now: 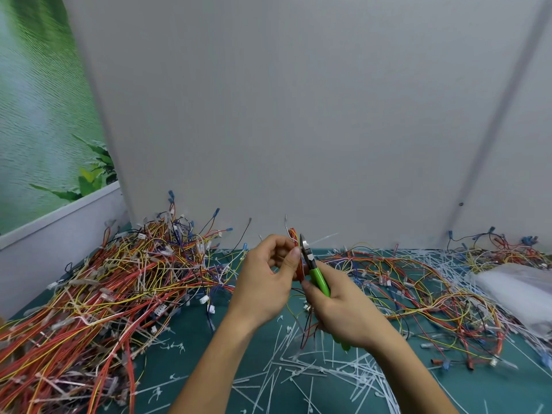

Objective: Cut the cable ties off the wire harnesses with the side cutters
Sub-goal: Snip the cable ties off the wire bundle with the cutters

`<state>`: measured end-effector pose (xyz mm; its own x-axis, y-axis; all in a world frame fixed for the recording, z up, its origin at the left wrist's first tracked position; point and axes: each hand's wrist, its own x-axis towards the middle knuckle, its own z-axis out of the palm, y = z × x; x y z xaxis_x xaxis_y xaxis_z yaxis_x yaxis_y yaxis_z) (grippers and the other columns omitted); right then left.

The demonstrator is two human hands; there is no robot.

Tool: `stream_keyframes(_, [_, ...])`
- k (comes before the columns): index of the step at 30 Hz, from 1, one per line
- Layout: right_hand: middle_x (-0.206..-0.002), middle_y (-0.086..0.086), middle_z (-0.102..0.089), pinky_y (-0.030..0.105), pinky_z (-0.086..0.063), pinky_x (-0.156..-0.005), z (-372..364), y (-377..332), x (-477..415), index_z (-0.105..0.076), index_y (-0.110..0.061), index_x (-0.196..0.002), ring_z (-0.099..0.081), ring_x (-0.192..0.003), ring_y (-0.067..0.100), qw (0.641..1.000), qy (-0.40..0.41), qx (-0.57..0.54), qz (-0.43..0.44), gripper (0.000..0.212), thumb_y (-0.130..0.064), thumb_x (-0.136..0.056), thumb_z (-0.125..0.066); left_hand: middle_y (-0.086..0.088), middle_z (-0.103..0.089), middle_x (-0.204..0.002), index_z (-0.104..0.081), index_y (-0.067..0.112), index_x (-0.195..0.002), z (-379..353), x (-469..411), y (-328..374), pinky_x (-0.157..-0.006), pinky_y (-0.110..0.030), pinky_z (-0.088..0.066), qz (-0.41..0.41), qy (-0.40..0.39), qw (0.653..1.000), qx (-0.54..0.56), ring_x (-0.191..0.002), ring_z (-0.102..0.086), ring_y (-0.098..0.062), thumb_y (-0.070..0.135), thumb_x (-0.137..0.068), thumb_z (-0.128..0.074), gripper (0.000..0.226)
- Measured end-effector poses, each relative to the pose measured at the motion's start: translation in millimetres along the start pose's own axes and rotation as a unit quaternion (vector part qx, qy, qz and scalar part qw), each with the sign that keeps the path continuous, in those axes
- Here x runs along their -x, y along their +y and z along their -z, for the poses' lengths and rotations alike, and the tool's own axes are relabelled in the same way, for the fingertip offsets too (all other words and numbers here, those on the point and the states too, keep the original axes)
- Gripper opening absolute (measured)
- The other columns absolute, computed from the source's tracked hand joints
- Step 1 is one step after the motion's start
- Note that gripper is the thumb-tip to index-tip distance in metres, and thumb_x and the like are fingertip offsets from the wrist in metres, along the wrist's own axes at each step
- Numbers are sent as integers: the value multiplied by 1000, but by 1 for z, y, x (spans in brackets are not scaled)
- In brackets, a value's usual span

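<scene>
Far left: leaf-printed green panel [38,115] above a white ledge [59,216]. Behind everything stood a plain grey wall [298,115].

Left of centre: large heap of wire harnesses [119,279], red, yellow, orange and blue leads with white connectors. It lay on the teal mat [185,363] and reached back to the wall.

Centre: left hand [265,276], raised above the mat, fingers curled, thumb and fingertips pinching the held harness [293,236], a small red-orange bundle.

Just right of it: side cutters [318,277] with green handles, head upward, blades set against the held harness. A white cable tie [324,238] stuck out to the right at the head. Whether the blades had met could not be told.

Right hand [337,312]: wrapped round the green handles, gripping them.

Below both hands: cut ties [298,369], white, scattered thickly on the mat.

Right: second spread of harnesses [433,288], looser, mixed with white ties.

Far right: clear plastic bag [519,294] lying on the mat.
</scene>
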<state>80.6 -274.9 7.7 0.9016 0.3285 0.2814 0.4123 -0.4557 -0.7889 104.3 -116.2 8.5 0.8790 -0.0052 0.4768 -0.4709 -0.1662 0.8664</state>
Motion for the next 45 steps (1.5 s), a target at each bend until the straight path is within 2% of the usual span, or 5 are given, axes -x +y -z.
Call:
stream_keyframes(7, [-74, -6, -61, 40, -58, -69, -3, -2, 1, -56, -30, -99, -62, -68, 19, 1000, -10, -1, -7, 6, -26, -103, -58, 13, -72, -89, -67, 29, -97, 0, 0, -2, -78, -20, -55, -3, 0, 1000, -6, -84, -68, -7, 22, -98, -67, 7])
stream_keyframes(15, [-64, -9, -53, 35, -46, -57, -3, 1, -1, -53, -37, -86, -47, -56, 14, 1000, 9, -4, -3, 29, -16, -106, -49, 8, -70, -81, -66, 20, -97, -1, -1, -2, -72, -27, -58, -3, 2, 1000, 11, -74, -67, -11, 18, -98, -66, 3])
stream_keyframes(25, [-66, -5, -52, 44, -47, -56, -6, 0, 0, -48, -19, -87, -49, -54, 20, 999, 2, -34, -35, 19, -15, -106, -48, 6, -71, -83, -67, 21, -97, 0, -1, -2, -73, -30, -59, -2, 4, 1000, 2, -75, -68, -14, 18, -98, -67, 4])
stream_keyframes(39, [-63, -11, -54, 31, -42, -56, 0, -1, 0, -56, -43, -85, -46, -55, 11, 999, -7, -26, -20, 35, -15, -106, -50, 8, -67, -78, -66, 15, -98, 1, 0, 2, -66, -18, -52, -2, -8, 1000, 11, -68, -64, -6, 15, -98, -66, 0])
stream_keyframes(45, [-67, -6, -58, 32, -50, -53, 0, -5, 2, -54, -35, -89, -57, -53, 16, 999, -14, -30, -12, 21, -21, -104, -55, 4, -70, -84, -67, 20, -98, 0, 1, 2, -75, -32, -59, 3, -8, 1000, 4, -75, -66, -10, 19, -98, -66, 1])
